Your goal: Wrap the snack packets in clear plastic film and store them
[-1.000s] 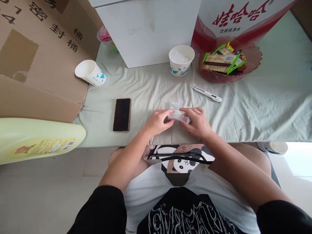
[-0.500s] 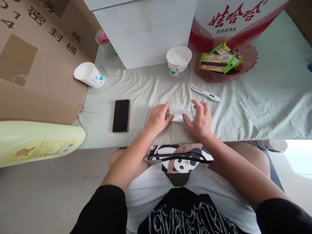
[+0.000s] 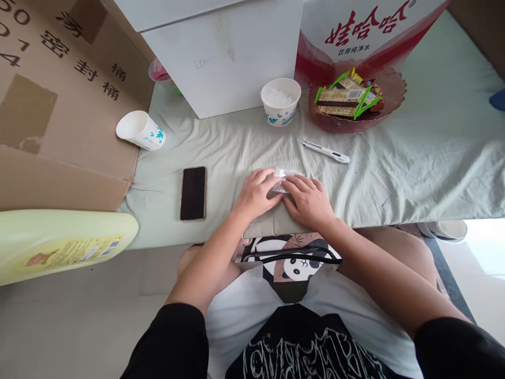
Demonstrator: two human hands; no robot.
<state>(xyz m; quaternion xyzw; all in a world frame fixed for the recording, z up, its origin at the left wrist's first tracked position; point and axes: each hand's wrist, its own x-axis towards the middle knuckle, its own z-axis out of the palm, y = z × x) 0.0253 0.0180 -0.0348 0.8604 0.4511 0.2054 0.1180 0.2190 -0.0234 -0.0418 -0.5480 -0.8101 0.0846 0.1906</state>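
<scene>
On wrinkled pale-green cloth (image 3: 232, 145): crumpled clear plastic film (image 3: 281, 173), left hand (image 3: 254, 195) curved at its edge, right hand (image 3: 309, 201) laid across; cannot tell whether pinched. Probably light, soft, slippery; hold by opposite edges.

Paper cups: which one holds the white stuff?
The paper cup beside the snack bowl: whitish pieces show inside it. The other cup, by the cardboard box, shows only its inner wall.
</scene>
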